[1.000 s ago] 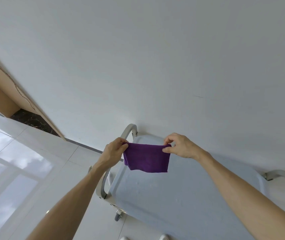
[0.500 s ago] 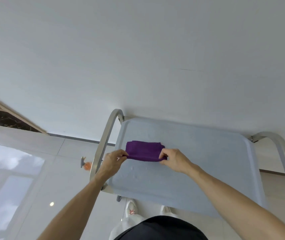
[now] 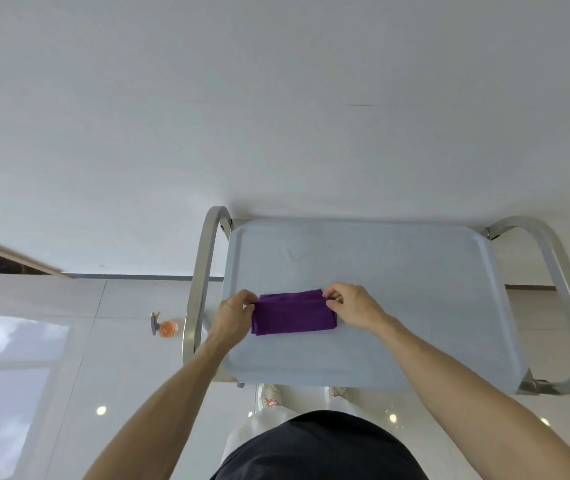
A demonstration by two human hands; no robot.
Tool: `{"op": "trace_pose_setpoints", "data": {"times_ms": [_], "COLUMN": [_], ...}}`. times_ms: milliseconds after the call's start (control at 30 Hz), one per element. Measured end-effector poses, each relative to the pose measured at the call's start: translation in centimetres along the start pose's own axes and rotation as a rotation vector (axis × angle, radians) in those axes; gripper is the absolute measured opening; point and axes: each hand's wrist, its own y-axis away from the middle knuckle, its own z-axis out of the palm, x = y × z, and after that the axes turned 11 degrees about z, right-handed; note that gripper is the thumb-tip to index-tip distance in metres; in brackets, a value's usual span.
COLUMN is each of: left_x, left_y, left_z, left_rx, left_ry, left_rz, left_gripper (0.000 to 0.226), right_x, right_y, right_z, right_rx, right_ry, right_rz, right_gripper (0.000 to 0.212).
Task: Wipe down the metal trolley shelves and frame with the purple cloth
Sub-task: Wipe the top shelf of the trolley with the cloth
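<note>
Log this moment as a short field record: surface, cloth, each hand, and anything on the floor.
surface: top shelf of the metal trolley, against a white wall, tubular handles at both ends
cloth: purple cloth, folded into a rectangle, lying flat on the shelf's left half
left hand: left hand pinches the cloth's left edge
right hand: right hand pinches the cloth's far right corner
floor: orange spray bottle stands on the glossy tiles left of the trolley
wiping: not yet begun, cloth is being folded

Purple cloth (image 3: 294, 315): folded rectangle, flat on top shelf (image 3: 397, 278), left of centre. Metal trolley (image 3: 553, 271): pale tray top, curved steel side handles.
</note>
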Motion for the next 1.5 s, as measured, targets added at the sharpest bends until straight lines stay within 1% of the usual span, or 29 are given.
{"op": "trace_pose_setpoints", "data": {"times_ms": [100,233,300,367,500,633,700,800,867,933,967,1000,1067,1167,1267,1333,1367,1433,1500], "left_x": [0.7,0.6,0.9,1.2,1.2,0.9,0.5,-0.4,-1.1,-2.1,-2.7,-3.4,-5.0,-6.5,-6.7,-7.2,-7.5,-8.3,-9.0], "left_y": [-1.1,-1.4,-1.5,-1.7,-2.7,-4.8,-6.1,-8.4,-9.6,-10.0,-9.7,-9.2,-7.8,-4.8,-2.0,0.2,1.4,3.4,4.1], "left_z": [-0.4,0.3,0.7,1.3,3.5,5.2,5.7,6.6,7.1,7.4,7.6,7.8,8.6,10.0,10.8,11.0,11.0,10.6,9.8], "left_rx": [0.024,-0.077,-0.113,-0.170,-0.352,-0.541,-0.641,-0.718,-0.741,-0.755,-0.730,-0.674,-0.493,-0.168,0.037,0.111,0.126,0.127,0.128], "left_ry": [-0.054,-0.155,-0.200,-0.269,-0.508,-0.753,-0.865,-0.970,-0.988,-0.928,-0.892,-0.862,-0.802,-0.716,-0.604,-0.584,-0.595,-0.658,-0.732], "left_rz": [0.045,0.178,0.285,0.437,0.801,1.164,1.274,1.353,1.333,1.278,1.253,1.227,1.127,0.842,0.531,0.361,0.307,0.258,0.276], "left_gripper": [0.025,0.023,0.023,0.024,0.027,0.038,0.044,0.051,0.054,0.053,0.053,0.052,0.051,0.050,0.051,0.053,0.054,0.056,0.058], "right_x": [-0.2,1.7,3.1,4.5,7.2,8.4,8.8,9.3,9.5,9.8,9.9,9.9,9.8,9.4,9.5,9.7,9.8,9.7,9.6], "right_y": [-0.1,0.5,0.9,1.3,2.4,2.2,2.0,1.5,1.1,1.0,1.0,1.0,0.7,0.3,0.5,0.7,0.7,0.8,0.6], "right_z": [-0.3,0.4,0.6,1.2,3.3,4.6,5.5,7.1,8.0,8.5,8.7,8.8,9.0,9.2,9.7,9.8,9.9,10.0,10.0], "right_rx": [0.051,0.019,0.054,0.118,0.266,0.416,0.446,0.494,0.528,0.534,0.534,0.533,0.523,0.524,0.521,0.525,0.523,0.525,0.550], "right_ry": [-0.051,0.007,0.063,0.135,0.318,0.388,0.416,0.427,0.428,0.449,0.464,0.476,0.478,0.448,0.410,0.404,0.407,0.410,0.422], "right_rz": [0.013,0.078,0.113,0.126,0.095,0.054,0.036,0.048,0.047,0.009,-0.024,-0.055,-0.084,-0.063,-0.047,-0.046,-0.044,-0.053,-0.083], "right_gripper": [0.026,0.034,0.039,0.043,0.052,0.053,0.051,0.048,0.049,0.051,0.052,0.052,0.053,0.053,0.052,0.053,0.053,0.053,0.053]}}
